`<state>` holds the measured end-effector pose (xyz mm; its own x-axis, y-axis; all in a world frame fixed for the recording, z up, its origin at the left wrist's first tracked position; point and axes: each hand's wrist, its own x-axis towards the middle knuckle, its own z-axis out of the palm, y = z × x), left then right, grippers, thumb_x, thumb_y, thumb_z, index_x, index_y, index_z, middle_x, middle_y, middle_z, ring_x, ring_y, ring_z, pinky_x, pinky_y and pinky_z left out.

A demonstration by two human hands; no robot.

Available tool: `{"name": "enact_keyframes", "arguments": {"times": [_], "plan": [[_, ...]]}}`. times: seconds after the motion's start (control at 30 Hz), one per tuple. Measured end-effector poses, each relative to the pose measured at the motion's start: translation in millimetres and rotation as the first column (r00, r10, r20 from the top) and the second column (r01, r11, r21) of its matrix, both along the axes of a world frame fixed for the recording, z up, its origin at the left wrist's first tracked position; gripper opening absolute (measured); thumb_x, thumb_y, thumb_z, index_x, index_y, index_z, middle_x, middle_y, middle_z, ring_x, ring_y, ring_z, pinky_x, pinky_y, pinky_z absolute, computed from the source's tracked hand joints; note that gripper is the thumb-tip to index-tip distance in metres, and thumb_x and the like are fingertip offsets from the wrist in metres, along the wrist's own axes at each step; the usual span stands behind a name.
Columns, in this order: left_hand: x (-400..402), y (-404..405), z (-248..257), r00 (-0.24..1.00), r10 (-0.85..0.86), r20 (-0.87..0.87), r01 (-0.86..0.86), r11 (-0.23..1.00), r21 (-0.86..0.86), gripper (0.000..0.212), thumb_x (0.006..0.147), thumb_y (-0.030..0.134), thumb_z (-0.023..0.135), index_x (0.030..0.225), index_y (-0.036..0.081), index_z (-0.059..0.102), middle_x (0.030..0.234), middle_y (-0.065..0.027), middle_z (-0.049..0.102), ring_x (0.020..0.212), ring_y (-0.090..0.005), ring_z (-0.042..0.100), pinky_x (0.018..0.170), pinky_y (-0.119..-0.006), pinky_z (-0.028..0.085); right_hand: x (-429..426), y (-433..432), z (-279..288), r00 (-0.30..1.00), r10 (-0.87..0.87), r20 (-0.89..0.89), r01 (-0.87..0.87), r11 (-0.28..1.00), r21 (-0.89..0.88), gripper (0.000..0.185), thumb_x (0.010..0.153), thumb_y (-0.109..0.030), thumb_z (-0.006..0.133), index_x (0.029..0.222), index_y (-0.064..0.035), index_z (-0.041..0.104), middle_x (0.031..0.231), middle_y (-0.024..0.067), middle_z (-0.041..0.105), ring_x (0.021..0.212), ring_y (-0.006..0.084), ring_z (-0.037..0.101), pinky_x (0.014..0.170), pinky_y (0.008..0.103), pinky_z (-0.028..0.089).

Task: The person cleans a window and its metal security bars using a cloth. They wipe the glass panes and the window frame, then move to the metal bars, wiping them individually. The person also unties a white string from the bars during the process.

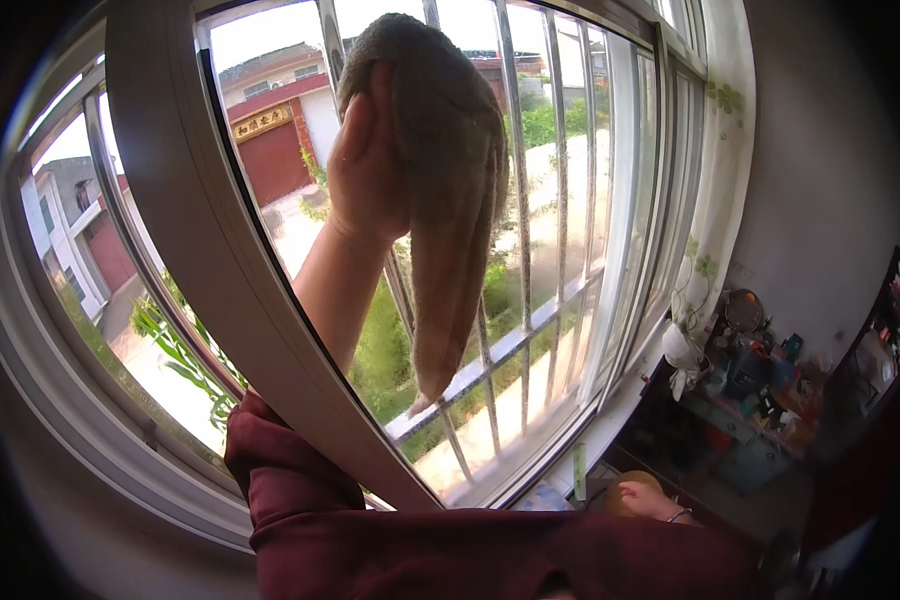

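Observation:
Seen through the window pane [547, 247], my left hand [367, 165] is on its outer side, reached around the white window frame [270, 322]. It holds a grey-brown cloth [450, 150] up at the glass, its fingers partly covered by the cloth. The cloth hangs in long folds down to the level of the lower bar of the metal window grille [525, 337]. At the lower right, my right hand [643, 500], a bracelet on its wrist, lies by a round tan object [630, 484]. Whether it grips anything is unclear.
Metal bars stand outside the glass. A light curtain [720, 150] with green leaf patterns hangs right of the window. Beyond it, a cluttered table [750, 420] bears many small items. A green-and-white strip [579, 471] stands by the sill [622, 405].

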<state>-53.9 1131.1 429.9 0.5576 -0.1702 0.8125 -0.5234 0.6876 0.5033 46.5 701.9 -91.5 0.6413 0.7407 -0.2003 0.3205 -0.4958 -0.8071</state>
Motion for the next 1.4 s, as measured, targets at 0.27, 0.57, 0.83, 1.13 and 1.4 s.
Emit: {"name": "enact_keyframes", "arguments": {"times": [0.27, 0.57, 0.83, 1.13, 1.4], "plan": [[89, -24, -17, 0.947, 0.258, -0.193, -0.161, 0.897, 0.412, 0.064, 0.093, 0.054, 0.044, 0.142, 0.014, 0.034, 0.140, -0.0107, 0.043, 0.125, -0.0297, 0.045, 0.108, -0.047, 0.031, -34, -37, 29, 0.969, -0.211, -0.128, 0.194, 0.972, -0.130, 0.041, 0.087, -0.017, 0.056, 0.124, 0.0007, 0.055, 0.100, 0.0105, 0.066, 0.089, 0.0165, 0.063, 0.078, 0.0300, 0.050], [62, -19, -313, 0.598, 0.189, -0.779, 0.209, 0.901, 0.379, 0.073, 0.096, 0.054, 0.034, 0.151, 0.011, 0.013, 0.154, -0.0055, 0.022, 0.137, -0.0218, 0.029, 0.114, -0.037, 0.019, -28, -11, 19, 0.977, -0.163, -0.137, 0.144, 0.979, -0.144, 0.041, 0.087, -0.015, 0.056, 0.125, 0.0004, 0.054, 0.102, 0.0111, 0.066, 0.091, 0.0174, 0.062, 0.080, 0.0293, 0.049], [-65, 12, -513, 0.115, 0.361, -0.926, 0.296, 0.877, 0.379, 0.050, 0.096, 0.051, 0.042, 0.124, 0.012, 0.053, 0.098, -0.0015, 0.058, 0.086, -0.0129, 0.052, 0.073, -0.028, 0.043, -14, 3, -24, 0.991, -0.074, -0.111, 0.068, 0.996, -0.056, 0.040, 0.086, -0.012, 0.055, 0.124, -0.0005, 0.054, 0.094, 0.0075, 0.065, 0.083, 0.0129, 0.059, 0.073, 0.0267, 0.048], [-24, 11, -320, 0.556, 0.162, -0.815, 0.236, 0.910, 0.342, 0.074, 0.094, 0.058, 0.032, 0.150, 0.011, 0.018, 0.147, -0.0100, 0.035, 0.132, -0.0226, 0.037, 0.109, -0.041, 0.026, -20, 6, -10, 0.980, -0.072, -0.185, 0.052, 0.993, -0.108, 0.040, 0.088, -0.011, 0.055, 0.127, -0.0015, 0.053, 0.111, 0.0136, 0.065, 0.101, 0.0191, 0.062, 0.086, 0.0300, 0.049], [-88, -11, -498, 0.224, 0.658, -0.718, 0.536, 0.532, 0.655, 0.060, 0.091, 0.027, 0.052, 0.143, 0.005, 0.033, 0.145, -0.0123, 0.040, 0.135, -0.0236, 0.035, 0.112, -0.031, 0.025, -39, -57, -22, 0.971, -0.114, -0.212, 0.050, 0.957, -0.287, 0.045, 0.089, -0.011, 0.054, 0.133, -0.0058, 0.048, 0.118, 0.0122, 0.062, 0.101, 0.0148, 0.060, 0.086, 0.0283, 0.048]]}}
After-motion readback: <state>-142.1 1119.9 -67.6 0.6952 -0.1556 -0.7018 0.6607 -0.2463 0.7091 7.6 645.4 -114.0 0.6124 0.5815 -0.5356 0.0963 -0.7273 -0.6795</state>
